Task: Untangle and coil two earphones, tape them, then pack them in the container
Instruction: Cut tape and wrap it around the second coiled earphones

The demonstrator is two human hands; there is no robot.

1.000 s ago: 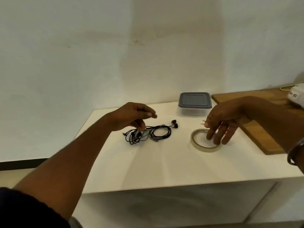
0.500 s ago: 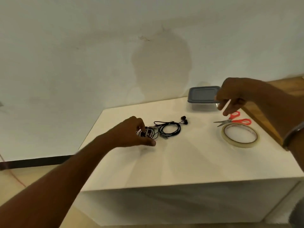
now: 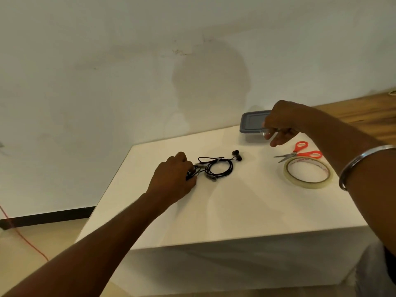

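Head view: I see the left hand (image 3: 171, 179) pinching one end of the tangled black earphones (image 3: 216, 168) lying mid-way across the white table (image 3: 235, 211), while the right hand (image 3: 280, 125), fingers bent, sits at the grey-lidded container (image 3: 251, 123), grip impossible to tell.

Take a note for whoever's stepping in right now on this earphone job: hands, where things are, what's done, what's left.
Left hand grips the left end of the tangled earphones on the table.
Right hand is at the container, whose lid is on; I cannot tell whether it grips it.
Tape roll and scissors lie at the right of the table, untouched.
Done: nothing yet.
Left: untangle, coil, tape, pack.
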